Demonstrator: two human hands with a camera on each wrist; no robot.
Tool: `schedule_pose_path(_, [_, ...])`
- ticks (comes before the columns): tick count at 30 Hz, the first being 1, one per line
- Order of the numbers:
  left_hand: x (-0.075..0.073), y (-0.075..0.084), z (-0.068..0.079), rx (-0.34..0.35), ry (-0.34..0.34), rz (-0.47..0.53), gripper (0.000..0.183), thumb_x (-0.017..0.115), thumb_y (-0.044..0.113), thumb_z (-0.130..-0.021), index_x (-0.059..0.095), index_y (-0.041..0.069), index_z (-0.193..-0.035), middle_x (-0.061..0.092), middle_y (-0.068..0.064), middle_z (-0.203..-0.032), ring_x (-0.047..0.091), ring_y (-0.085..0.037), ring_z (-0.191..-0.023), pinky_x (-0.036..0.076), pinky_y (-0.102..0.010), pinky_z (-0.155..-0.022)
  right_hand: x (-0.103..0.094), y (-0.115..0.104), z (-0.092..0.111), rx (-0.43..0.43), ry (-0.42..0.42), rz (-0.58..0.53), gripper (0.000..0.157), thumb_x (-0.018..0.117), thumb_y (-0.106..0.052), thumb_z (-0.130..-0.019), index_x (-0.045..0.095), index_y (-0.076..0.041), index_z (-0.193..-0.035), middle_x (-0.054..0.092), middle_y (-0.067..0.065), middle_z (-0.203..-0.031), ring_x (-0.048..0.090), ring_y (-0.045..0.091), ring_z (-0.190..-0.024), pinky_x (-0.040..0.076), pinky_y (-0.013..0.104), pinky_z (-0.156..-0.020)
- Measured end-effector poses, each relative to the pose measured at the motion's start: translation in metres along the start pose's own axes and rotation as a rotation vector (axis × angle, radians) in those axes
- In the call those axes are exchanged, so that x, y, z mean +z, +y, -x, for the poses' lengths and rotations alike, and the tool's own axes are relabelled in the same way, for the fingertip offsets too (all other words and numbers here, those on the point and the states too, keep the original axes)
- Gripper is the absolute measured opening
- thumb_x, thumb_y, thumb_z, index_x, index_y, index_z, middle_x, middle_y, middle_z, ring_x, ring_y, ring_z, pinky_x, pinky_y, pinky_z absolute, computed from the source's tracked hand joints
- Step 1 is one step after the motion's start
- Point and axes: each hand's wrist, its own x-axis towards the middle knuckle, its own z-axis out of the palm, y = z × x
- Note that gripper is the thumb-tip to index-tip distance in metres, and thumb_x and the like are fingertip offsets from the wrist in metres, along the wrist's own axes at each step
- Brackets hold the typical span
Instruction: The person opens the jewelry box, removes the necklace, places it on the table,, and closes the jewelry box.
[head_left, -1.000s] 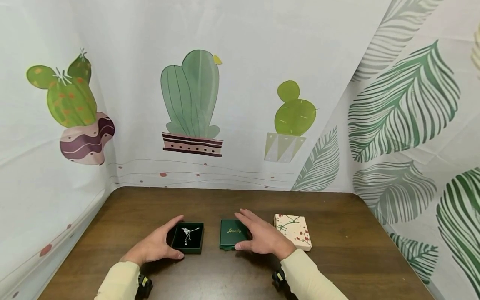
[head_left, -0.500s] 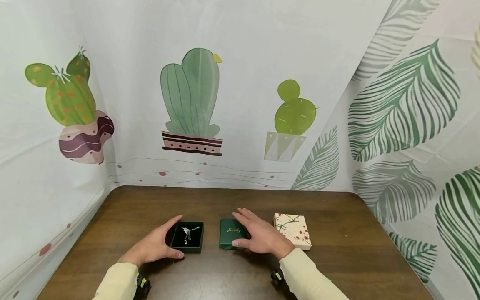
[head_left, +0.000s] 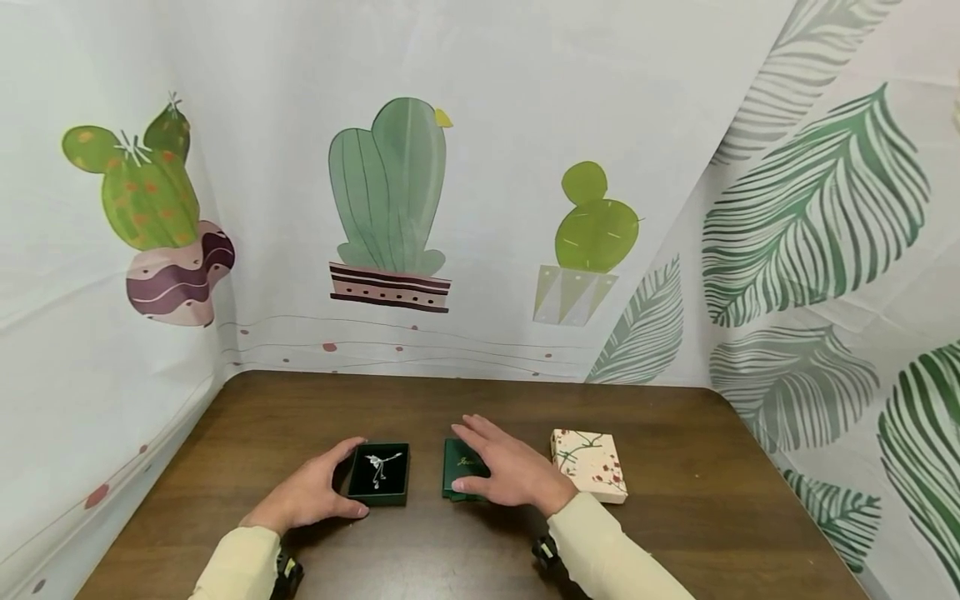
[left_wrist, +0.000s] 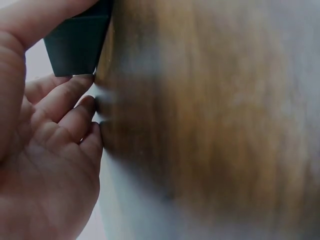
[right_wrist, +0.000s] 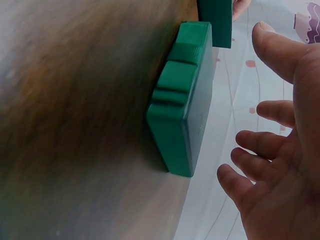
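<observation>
An open dark green jewelry box (head_left: 379,500) sits on the brown table, holding a silver ornament with dangling strands (head_left: 377,468) on black padding. My left hand (head_left: 303,498) is placed around its left side, fingers at the back and thumb at the front. Whether it presses the box cannot be seen. To the right lies a green square lid or box (right_wrist: 172,107), gold lettered, with a ribbon band along its side. Above it hovers my right hand (head_left: 513,467), fingers spread and relaxed; the right wrist view shows a gap between them. The hand covers part of the lettering.
A cream box (head_left: 590,467) with a red-flower and green-branch print stands beyond my right hand. Behind the wooden table (head_left: 420,567) hangs a white cloth (head_left: 495,108) printed with cacti and leaves. Dark straps (head_left: 288,573) circle both wrists.
My right hand has shifted slightly left, covering more of the green lid or box and its lettering. My left hand stays almost in place. The head view has shifted a little.
</observation>
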Motion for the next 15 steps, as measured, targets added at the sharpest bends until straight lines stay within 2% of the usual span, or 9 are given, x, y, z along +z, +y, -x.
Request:
schedule_pose_path(7, [0.0, -0.001, 0.0, -0.007, 0.001, 0.011, 0.103, 0.097, 0.038, -0.068, 0.046, 0.015, -0.154, 0.057, -0.025, -0.149, 0.056, -0.041, -0.136, 0.048, -0.059, -0.106, 0.004, -0.008, -0.008, -0.033, -0.002, 0.012, 0.078, 0.064, -0.051, -0.101, 0.031, -0.018, -0.165, 0.024, 0.01, -0.174, 0.026, 0.027, -0.161, 0.041, 0.05, -0.121])
schedule_pose_path(15, [-0.001, -0.001, 0.001, 0.005, 0.002, 0.021, 0.102, 0.096, 0.038, -0.069, 0.046, 0.014, -0.154, 0.058, -0.025, -0.148, 0.055, -0.042, -0.138, 0.046, -0.06, -0.107, 0.008, -0.014, -0.015, -0.062, -0.009, 0.037, 0.074, 0.058, -0.053, -0.104, 0.031, -0.02, -0.165, 0.024, 0.006, -0.175, 0.024, 0.025, -0.162, 0.04, 0.048, -0.122])
